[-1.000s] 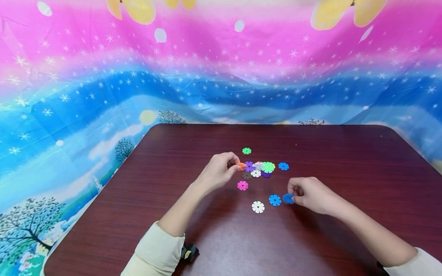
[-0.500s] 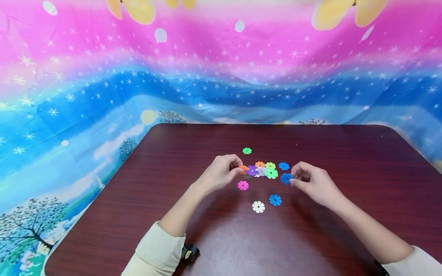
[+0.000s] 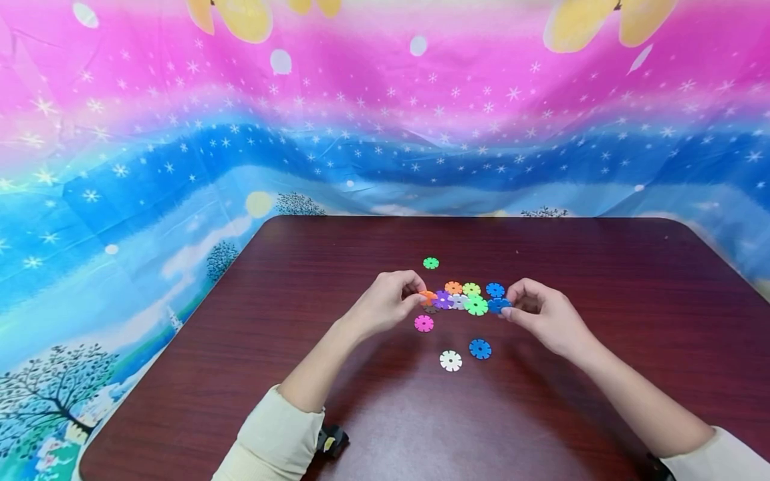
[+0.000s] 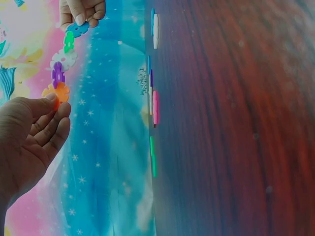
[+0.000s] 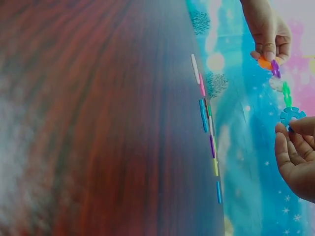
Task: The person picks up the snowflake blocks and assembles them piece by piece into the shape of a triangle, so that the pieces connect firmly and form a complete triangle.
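A row of notched plastic snowflake discs is held up above the table between both hands. It runs from an orange disc [image 3: 428, 298] through purple [image 4: 58, 73], white [image 4: 66, 59] and green [image 3: 476, 305] discs to a blue disc [image 5: 292, 117]. My left hand [image 3: 388, 300] pinches the orange disc between thumb and fingers. With thumb and fingertips my right hand [image 3: 550, 317] pinches the blue disc, whose edge meets the green one. In the wrist views neighbouring discs stand at an angle to each other. Whether the blue disc's slot is fitted into the green disc cannot be made out.
Loose discs lie on the dark wooden table [image 3: 385, 427]: green [image 3: 430, 263] behind, orange [image 3: 453, 287], yellow-green [image 3: 472, 288] and blue [image 3: 495, 290] beyond the row, pink [image 3: 424, 323] and white [image 3: 450, 361] nearer. A brown disc [image 3: 430, 310] is partly hidden. A printed curtain [image 3: 385, 133] hangs behind.
My right hand has brought the blue disc up from the near side of the table to the green disc. My left hand has shifted slightly right and nearer with the row.
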Motion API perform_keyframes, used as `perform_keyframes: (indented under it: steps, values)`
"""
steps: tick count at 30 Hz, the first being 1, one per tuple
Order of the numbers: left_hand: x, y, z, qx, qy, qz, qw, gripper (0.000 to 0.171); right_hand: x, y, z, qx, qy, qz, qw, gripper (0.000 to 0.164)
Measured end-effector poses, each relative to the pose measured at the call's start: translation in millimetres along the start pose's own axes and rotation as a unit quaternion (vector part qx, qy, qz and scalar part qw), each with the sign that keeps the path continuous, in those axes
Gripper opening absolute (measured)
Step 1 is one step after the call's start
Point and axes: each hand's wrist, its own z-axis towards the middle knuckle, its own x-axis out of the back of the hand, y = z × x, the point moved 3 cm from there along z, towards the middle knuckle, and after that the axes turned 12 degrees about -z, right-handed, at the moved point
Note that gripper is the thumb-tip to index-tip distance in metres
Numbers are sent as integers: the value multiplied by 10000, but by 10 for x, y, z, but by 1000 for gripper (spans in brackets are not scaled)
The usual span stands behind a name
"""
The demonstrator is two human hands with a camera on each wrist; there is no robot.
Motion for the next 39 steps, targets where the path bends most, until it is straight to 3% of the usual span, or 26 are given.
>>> perform_keyframes:
  steps: [18, 29, 34, 39]
  values:
    - [-10, 4, 0, -89, 19, -39, 10000, 7, -13, -13, -5, -102, 18, -71, 9999, 14]
    - [-22, -1, -12, -4, -82, 110, 9999, 6, -43, -20, 4, 102, 390, -510, 9979, 17]
    - [-24, -6, -10, 26, -87, 164, 9998, 6, -50, -22, 8, 119, 308, -569, 9978, 17]
    - [-36, -28, 6, 30, -36, 144, 9999, 6, -84, 5, -2, -11, -38, -396, 9992, 16]
